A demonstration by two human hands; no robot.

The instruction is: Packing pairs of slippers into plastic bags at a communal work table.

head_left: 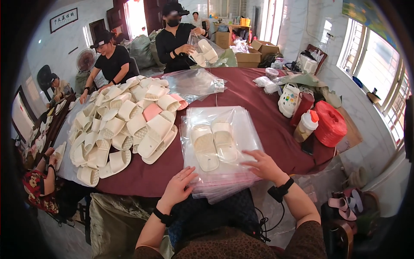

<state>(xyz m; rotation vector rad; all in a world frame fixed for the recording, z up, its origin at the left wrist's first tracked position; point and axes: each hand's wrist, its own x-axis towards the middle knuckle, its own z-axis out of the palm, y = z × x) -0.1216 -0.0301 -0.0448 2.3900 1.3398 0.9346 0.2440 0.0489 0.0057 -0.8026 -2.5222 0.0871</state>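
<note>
A pair of cream slippers [204, 146] lies side by side, toes away from me, at a stack of clear plastic bags [243, 125] on the table's near edge. I cannot tell whether the pair is inside the top bag or on it. My left hand [177, 187] is at the stack's near left corner, fingers stretched and apart. On the other side my right hand [262, 165] rests its spread fingers on the plastic, right of the slippers. Neither hand grips anything. A large heap of cream slippers [114, 127], with a few pink ones [152, 112], covers the table's left side.
On the dark red tablecloth [241, 93], more clear bags [192, 81] lie beyond the stack. A bottle [305, 126], red twine roll [331, 124] and white clog [289, 100] stand at right. Across the table, one co-worker [174, 43] holds bagged slippers; another [113, 64] reaches toward the heap.
</note>
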